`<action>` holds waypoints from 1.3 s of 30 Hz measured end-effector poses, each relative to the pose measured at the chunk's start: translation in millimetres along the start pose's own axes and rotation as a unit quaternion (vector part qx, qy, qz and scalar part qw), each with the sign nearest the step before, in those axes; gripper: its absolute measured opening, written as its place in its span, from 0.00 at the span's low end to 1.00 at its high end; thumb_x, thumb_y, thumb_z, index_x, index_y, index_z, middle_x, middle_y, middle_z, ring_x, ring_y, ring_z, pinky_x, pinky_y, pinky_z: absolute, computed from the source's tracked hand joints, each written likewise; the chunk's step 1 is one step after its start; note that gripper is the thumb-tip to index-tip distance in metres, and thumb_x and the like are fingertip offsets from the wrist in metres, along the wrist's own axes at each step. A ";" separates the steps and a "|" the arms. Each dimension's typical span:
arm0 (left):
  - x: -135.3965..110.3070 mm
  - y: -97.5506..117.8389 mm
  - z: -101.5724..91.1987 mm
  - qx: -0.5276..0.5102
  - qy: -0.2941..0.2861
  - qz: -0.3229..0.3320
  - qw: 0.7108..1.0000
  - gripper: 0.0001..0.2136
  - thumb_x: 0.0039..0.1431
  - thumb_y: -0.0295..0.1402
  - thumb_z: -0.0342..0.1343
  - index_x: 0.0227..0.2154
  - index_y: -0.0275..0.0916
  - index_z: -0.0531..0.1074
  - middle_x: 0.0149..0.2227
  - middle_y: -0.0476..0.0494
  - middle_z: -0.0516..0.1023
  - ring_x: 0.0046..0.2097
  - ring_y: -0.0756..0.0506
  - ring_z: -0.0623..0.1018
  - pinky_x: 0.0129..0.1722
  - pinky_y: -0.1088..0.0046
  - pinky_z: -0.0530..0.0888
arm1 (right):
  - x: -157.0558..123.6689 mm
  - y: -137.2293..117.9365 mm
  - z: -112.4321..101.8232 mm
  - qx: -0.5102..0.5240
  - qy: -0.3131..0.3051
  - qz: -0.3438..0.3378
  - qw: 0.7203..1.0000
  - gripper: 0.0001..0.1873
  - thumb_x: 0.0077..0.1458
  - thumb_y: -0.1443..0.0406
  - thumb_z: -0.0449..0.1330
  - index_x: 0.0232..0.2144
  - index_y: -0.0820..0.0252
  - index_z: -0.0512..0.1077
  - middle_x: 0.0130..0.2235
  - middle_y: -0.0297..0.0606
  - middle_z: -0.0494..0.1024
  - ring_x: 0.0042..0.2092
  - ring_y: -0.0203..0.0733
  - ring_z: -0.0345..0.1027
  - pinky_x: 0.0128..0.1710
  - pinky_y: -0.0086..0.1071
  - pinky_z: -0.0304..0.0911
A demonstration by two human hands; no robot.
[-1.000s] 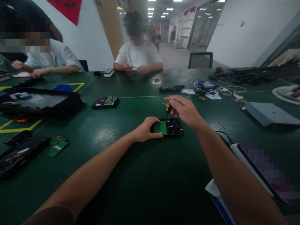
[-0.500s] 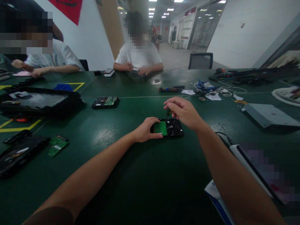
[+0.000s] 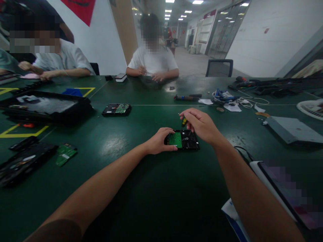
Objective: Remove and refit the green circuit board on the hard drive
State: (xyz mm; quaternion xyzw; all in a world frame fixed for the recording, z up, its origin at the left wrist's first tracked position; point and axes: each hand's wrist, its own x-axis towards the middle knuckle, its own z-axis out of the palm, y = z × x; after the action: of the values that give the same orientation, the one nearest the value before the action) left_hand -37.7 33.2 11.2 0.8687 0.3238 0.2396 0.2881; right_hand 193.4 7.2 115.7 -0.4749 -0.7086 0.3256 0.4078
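One hard drive lies flat on the green table. We see the left hand clasping its left end, thumb and fingers parted by the drive's width. The right hand pinches a screwdriver between nearly closed fingertips at the drive's far edge; whether the tip touches, we cannot tell. We note a second drive beyond and left of the hard drive, and a circuit board well to its left.
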 end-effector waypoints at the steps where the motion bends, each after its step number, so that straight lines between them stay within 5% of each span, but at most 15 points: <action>1: -0.1 -0.3 0.0 0.002 -0.001 0.000 1.000 0.36 0.54 0.54 0.69 0.61 0.42 0.68 0.65 0.33 0.69 0.67 0.32 0.66 0.67 0.46 0.66 | -0.4 -1.3 0.2 -0.004 -0.001 0.000 1.000 0.17 0.70 0.53 0.55 0.43 0.54 0.79 0.35 0.35 0.76 0.29 0.36 0.68 0.27 0.32 0.61; 12: -0.3 1.9 -0.1 -0.002 0.000 0.001 1.000 0.35 0.54 0.52 0.69 0.60 0.41 0.69 0.64 0.33 0.69 0.67 0.32 0.66 0.67 0.47 0.67 | 1.8 2.4 -5.2 -0.068 0.036 -0.023 0.997 0.16 0.69 0.54 0.57 0.40 0.57 0.79 0.37 0.37 0.79 0.32 0.37 0.68 0.32 0.34 0.61; 22: 0.3 1.0 -1.0 0.007 -0.001 0.004 1.000 0.36 0.54 0.53 0.69 0.61 0.40 0.69 0.64 0.31 0.69 0.67 0.31 0.67 0.67 0.47 0.67 | -0.5 -5.3 -1.4 -0.007 0.016 -0.019 1.000 0.15 0.67 0.54 0.59 0.44 0.56 0.78 0.41 0.38 0.81 0.30 0.35 0.66 0.30 0.34 0.62; 30: 0.4 -0.3 -0.8 -0.001 -0.001 0.004 1.000 0.36 0.54 0.54 0.69 0.61 0.41 0.69 0.64 0.32 0.69 0.67 0.31 0.66 0.67 0.46 0.66 | 0.2 -6.7 0.3 -0.018 0.045 -0.021 0.999 0.13 0.65 0.54 0.62 0.38 0.57 0.77 0.33 0.35 0.76 0.27 0.34 0.65 0.27 0.33 0.60; 39: 0.1 0.5 -0.4 -0.004 0.005 0.005 1.000 0.36 0.54 0.53 0.70 0.60 0.40 0.70 0.64 0.30 0.69 0.67 0.30 0.67 0.66 0.46 0.67 | 3.4 2.2 -6.4 0.026 0.030 0.026 0.999 0.15 0.69 0.57 0.54 0.43 0.57 0.77 0.30 0.35 0.76 0.28 0.36 0.68 0.27 0.33 0.61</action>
State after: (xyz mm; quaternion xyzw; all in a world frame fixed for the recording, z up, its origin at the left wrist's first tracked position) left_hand -37.7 33.1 11.8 0.8680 0.3198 0.2464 0.2892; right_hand 199.1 11.7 117.7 -0.4920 -0.6748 0.3399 0.4324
